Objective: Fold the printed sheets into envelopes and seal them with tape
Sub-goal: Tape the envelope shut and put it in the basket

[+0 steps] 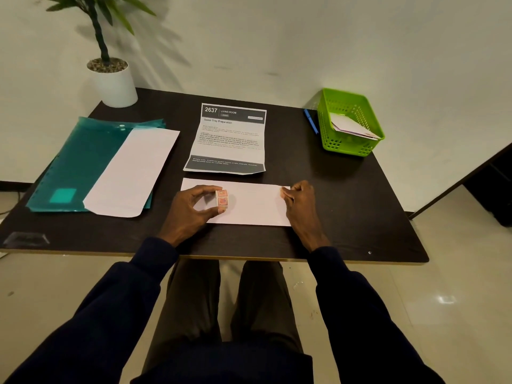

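A white envelope (249, 206) lies flat near the front edge of the dark table (346, 217). My left hand (194, 209) grips a small roll of tape (222, 200) with an orange-pink label, held over the envelope's left part. At the envelope's right end my right hand (300, 202) has thumb and fingers pinched together; whether a tape end is between them I cannot tell. Behind the envelope a printed sheet (228, 139) with creases lies unfolded, headed "2637 Living Room".
A teal plastic folder (74, 164) with a white sheet (133, 173) on it lies at the left. A green basket (350, 123) holding envelopes stands at the back right, a blue pen (310, 121) beside it. A potted plant (113, 79) occupies the back left corner.
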